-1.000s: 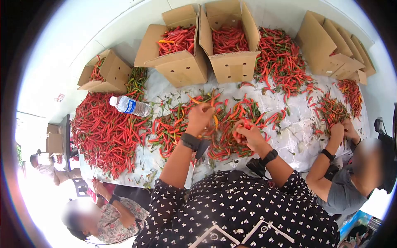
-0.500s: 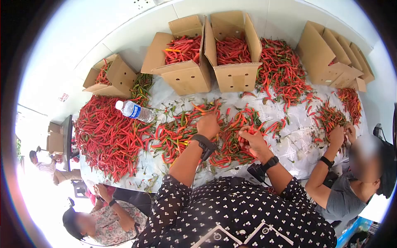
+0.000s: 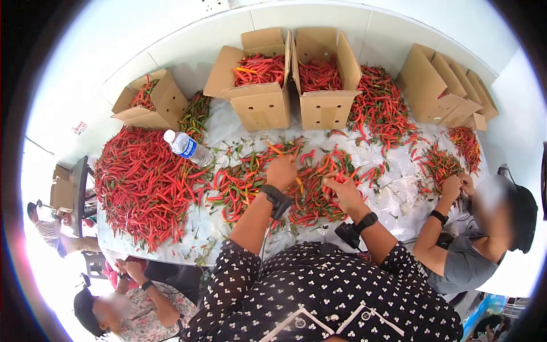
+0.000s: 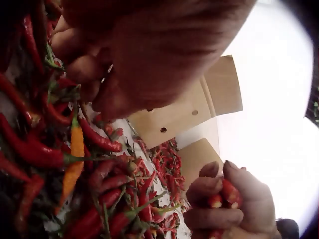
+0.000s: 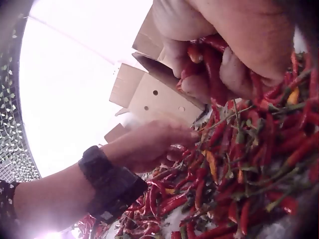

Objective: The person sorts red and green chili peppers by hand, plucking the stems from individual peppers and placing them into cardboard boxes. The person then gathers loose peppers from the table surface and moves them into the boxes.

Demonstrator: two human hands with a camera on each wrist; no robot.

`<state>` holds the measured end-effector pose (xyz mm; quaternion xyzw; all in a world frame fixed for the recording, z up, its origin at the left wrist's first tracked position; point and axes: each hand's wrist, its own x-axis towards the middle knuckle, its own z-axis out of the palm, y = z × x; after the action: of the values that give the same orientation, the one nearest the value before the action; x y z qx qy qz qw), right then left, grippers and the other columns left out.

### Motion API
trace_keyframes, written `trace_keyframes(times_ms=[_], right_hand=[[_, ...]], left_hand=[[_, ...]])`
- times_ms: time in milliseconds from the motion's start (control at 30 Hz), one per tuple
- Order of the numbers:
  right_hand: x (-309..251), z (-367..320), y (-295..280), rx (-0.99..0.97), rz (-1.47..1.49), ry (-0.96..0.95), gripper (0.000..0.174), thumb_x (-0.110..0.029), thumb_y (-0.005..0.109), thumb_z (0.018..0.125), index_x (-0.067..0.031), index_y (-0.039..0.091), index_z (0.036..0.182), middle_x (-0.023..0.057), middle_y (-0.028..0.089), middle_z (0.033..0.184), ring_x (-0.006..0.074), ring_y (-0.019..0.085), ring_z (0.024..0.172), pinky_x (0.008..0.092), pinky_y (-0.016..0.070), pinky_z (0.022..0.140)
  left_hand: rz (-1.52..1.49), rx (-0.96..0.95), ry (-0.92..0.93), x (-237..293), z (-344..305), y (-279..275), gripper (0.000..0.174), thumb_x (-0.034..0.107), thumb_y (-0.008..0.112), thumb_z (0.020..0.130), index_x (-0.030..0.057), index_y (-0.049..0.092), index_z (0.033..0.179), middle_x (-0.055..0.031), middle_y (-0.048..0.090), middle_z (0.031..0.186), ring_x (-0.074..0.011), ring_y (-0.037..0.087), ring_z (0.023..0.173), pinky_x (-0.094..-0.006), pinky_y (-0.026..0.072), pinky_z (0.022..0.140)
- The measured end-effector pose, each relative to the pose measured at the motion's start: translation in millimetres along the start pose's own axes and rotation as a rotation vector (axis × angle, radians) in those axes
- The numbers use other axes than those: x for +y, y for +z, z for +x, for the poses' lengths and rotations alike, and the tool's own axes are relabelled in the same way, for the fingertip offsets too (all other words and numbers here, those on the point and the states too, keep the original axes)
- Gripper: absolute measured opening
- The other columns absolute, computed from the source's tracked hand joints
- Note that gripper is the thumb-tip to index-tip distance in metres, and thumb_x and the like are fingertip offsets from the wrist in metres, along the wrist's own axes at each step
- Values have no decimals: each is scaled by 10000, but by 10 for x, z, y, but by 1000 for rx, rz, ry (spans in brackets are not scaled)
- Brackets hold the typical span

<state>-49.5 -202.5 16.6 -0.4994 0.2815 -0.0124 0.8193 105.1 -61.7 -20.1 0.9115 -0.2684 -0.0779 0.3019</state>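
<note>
My left hand point(image 3: 281, 172) reaches down into the loose heap of red, green and orange chili peppers point(image 3: 239, 196) in front of me. In the left wrist view its fingers point(image 4: 82, 74) are bent down among chilies and green stems; I cannot tell whether they pinch one. To its right, my right hand point(image 3: 348, 195) holds a small bunch of red chili peppers point(image 5: 214, 67) in its curled fingers, their stemless ends showing in the left wrist view. Beneath the left hand, an orange chili point(image 4: 75, 154) lies on the heap.
A large red chili pile point(image 3: 145, 188) lies at left, with a water bottle point(image 3: 188, 148) on its edge. Two open cartons, left point(image 3: 259, 108) and right point(image 3: 325, 108), hold red chilies at the back. Another person point(image 3: 439, 222) works at a smaller heap point(image 3: 439, 165) on the right.
My left hand has turned from a raised pinch with the thumb showing to back-of-hand up, down at the heap. The right hand keeps its bunch of chilies. The head view has shifted slightly.
</note>
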Motion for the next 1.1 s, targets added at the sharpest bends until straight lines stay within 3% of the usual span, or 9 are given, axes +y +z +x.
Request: trace_keyframes(times_ms=[333,467,633,667,733,867,933,1000,1100], right_hand=[[-25,-351,-182,137,4,-68,110,-100,587,821,-53,567,918,22,553,642,97,519,458,198,314,352],[31,-324,-205,158,-12,-69,178,-82,614,798,-31,573,963,19,563,678,92,512,505,224,404,449],[10,-190,47,100,-66,-121,255,-73,599,801,-19,563,1048,12,569,687,82,510,504,220,413,458],[-12,-175,122,83,-83,-129,292,-71,595,800,-17,556,1084,10,570,689,76,508,505,221,419,462],[-11,-135,211,102,-178,-162,326,-63,596,796,-17,550,1115,1,565,687,67,508,513,220,423,465],[73,-116,316,-10,-590,-442,220,-62,608,792,1,601,1003,1,569,688,64,522,548,225,415,452],[131,-148,334,53,-409,-217,149,-84,601,806,-9,603,935,2,559,662,64,505,523,227,409,441],[210,-137,375,104,-273,-161,140,-105,604,812,-18,596,921,6,554,648,73,496,495,223,401,427],[286,-116,382,160,8,-96,154,-147,612,818,-33,587,919,14,547,627,96,484,451,215,384,399]], left_hand=[[272,-247,-46,263,307,243,249,232,684,660,29,655,801,-169,641,850,-333,625,815,-419,515,677],[2,-246,157,45,233,212,269,247,684,672,7,647,788,-163,641,833,-312,617,810,-395,495,686],[-593,-330,-24,52,-72,29,261,232,678,696,18,635,839,-156,640,748,-255,630,683,-331,486,631],[-593,-324,-26,62,-152,33,261,232,678,696,18,635,839,-156,640,748,-255,630,683,-331,486,631],[-457,-253,149,281,-365,-173,186,159,652,743,-2,619,831,-76,630,676,-126,590,606,-269,461,568],[-415,-228,285,315,-622,-362,179,146,631,749,-8,618,841,-127,627,701,-142,596,613,-295,463,566],[-499,-232,284,282,-680,-361,173,150,632,752,-11,615,814,-140,618,675,-170,597,585,-312,459,548],[-430,-213,166,295,-733,-349,159,143,625,725,-8,619,773,-172,602,660,-277,622,633,-349,472,577],[-500,-45,147,282,-743,-242,156,142,630,731,-10,620,765,-173,619,676,-243,633,628,-339,478,577]])
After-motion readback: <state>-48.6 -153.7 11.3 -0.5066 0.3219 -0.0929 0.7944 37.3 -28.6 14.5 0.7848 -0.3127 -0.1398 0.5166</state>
